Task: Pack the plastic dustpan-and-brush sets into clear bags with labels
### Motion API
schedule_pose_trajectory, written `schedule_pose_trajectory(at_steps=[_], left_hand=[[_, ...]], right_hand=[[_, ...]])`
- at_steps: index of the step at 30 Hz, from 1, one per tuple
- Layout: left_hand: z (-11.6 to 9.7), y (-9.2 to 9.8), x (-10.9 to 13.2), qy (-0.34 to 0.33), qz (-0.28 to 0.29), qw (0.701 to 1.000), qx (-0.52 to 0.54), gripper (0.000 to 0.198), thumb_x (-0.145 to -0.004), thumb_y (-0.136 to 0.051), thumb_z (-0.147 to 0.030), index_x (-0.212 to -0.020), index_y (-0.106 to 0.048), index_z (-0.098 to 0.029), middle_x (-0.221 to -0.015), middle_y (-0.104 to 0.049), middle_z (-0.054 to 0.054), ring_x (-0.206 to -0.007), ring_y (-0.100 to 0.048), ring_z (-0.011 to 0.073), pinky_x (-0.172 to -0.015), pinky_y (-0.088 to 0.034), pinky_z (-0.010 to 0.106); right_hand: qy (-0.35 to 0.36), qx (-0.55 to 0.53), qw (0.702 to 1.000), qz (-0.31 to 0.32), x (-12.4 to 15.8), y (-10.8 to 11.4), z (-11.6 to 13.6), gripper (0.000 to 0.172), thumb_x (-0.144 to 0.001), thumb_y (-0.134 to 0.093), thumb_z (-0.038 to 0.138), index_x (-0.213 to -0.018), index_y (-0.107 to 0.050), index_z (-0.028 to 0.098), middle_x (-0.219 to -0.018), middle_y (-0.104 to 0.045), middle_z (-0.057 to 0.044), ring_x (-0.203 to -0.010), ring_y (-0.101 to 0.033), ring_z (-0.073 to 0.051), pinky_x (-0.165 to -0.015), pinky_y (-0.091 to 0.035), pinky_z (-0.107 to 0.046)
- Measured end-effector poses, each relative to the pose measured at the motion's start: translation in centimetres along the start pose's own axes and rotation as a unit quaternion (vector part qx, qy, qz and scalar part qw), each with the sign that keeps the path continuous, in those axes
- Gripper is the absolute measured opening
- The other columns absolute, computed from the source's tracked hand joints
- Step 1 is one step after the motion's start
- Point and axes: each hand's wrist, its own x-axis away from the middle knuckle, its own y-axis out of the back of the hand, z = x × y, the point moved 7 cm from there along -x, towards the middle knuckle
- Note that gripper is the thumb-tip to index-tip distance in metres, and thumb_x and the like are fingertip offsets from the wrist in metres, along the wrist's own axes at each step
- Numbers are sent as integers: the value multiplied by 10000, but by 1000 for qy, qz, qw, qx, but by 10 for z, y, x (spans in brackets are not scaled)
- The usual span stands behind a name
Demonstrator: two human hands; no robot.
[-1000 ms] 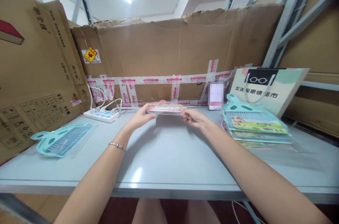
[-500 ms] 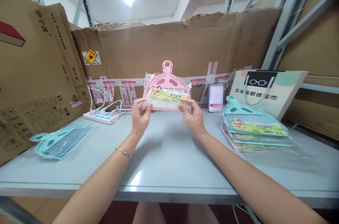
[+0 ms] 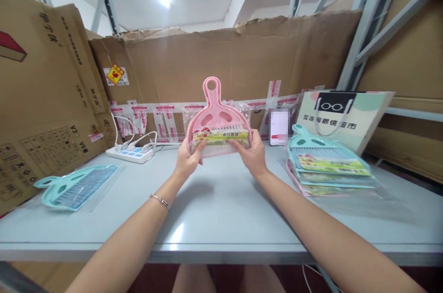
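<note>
Both of my hands hold a pink dustpan set (image 3: 218, 115) upright above the grey table (image 3: 221, 210), its handle loop pointing up. It is wrapped in clear plastic and has a yellow-green label across its lower part. My left hand (image 3: 187, 157) pinches the lower left corner. My right hand (image 3: 251, 152) grips the lower right corner, thumb on the label. A thin bracelet circles my left wrist.
A teal dustpan set (image 3: 74, 184) in plastic lies at the table's left. A stack of several packaged sets (image 3: 327, 166) lies at the right, by a paper bag (image 3: 341, 115). A white power strip (image 3: 129, 153) and cardboard walls (image 3: 224, 62) close the back and left.
The pink set went from lying flat and edge-on between my hands to standing upright facing me, then came slightly closer and higher. My grip on both lower corners stayed.
</note>
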Motion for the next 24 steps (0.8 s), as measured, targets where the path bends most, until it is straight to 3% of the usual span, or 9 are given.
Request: schedule_pose_trajectory(at_steps=[3,7,10,12,15,18,20,22,24], left_hand=[[-3,-2,2,0,1,1000,4,600,-670,-691,-458,-1170,-496,-188,-790,-651,6,-351,-443,45,-327,-391,208],[2,-3,-3,26,22,999,-5,549,-664,-687,-481,-1083,-532,-164,-763,-658,18,-354,-461,55,-351,-397,214],[20,-5,-8,125,97,987,8,504,-647,-707,-454,-1037,-599,-154,-852,-691,63,-531,-600,127,-524,-490,259],[36,-2,-7,217,122,968,28,440,-654,-696,-451,-975,-647,-154,-887,-701,84,-694,-651,180,-627,-504,275],[55,12,-8,294,55,954,18,357,-622,-722,-401,-860,-662,-142,-743,-699,81,-634,-645,187,-535,-468,248],[61,23,-11,274,-24,962,-5,310,-614,-731,-355,-801,-613,-137,-545,-617,13,-431,-542,119,-405,-364,202],[60,24,-12,244,-56,968,-5,306,-675,-676,-390,-825,-571,-145,-477,-537,-38,-358,-451,77,-366,-300,180],[55,23,-12,216,-82,973,-1,330,-732,-616,-411,-930,-529,-161,-495,-507,-62,-352,-422,61,-354,-280,167],[48,18,-10,191,-86,978,2,449,-751,-604,-409,-1113,-436,-204,-596,-553,-57,-381,-458,63,-360,-309,163]], right_hand=[[9,14,1000,1,-1,2,0,291,-718,-642,426,-869,-497,224,-819,-609,-4,-809,-561,-157,-743,-417,-233],[-15,10,1000,14,-6,0,-12,322,-708,-633,477,-846,-500,218,-786,-596,6,-741,-539,-146,-689,-406,-225],[-57,21,996,60,-11,-6,-34,341,-707,-615,513,-807,-494,212,-713,-570,15,-633,-510,-131,-604,-399,-229],[-110,31,984,136,-10,-15,-52,366,-699,-599,545,-790,-494,207,-654,-548,22,-563,-487,-128,-548,-393,-239],[-100,91,971,198,-7,-21,-56,428,-690,-602,552,-926,-540,200,-789,-614,-25,-712,-561,-178,-637,-441,-290],[73,201,960,179,-6,-19,-28,456,-715,-614,506,-1079,-565,235,-1145,-572,-84,-1082,-496,-238,-896,-379,-385],[135,224,934,243,2,-31,-21,315,-765,-574,474,-961,-631,234,-1134,-585,-80,-1095,-488,-235,-941,-333,-401],[74,185,934,297,5,-40,-33,276,-793,-536,460,-801,-643,206,-930,-642,-65,-912,-558,-204,-861,-382,-373],[-77,87,958,262,3,-40,-55,302,-778,-550,471,-729,-620,181,-733,-627,-32,-709,-558,-161,-726,-421,-317]])
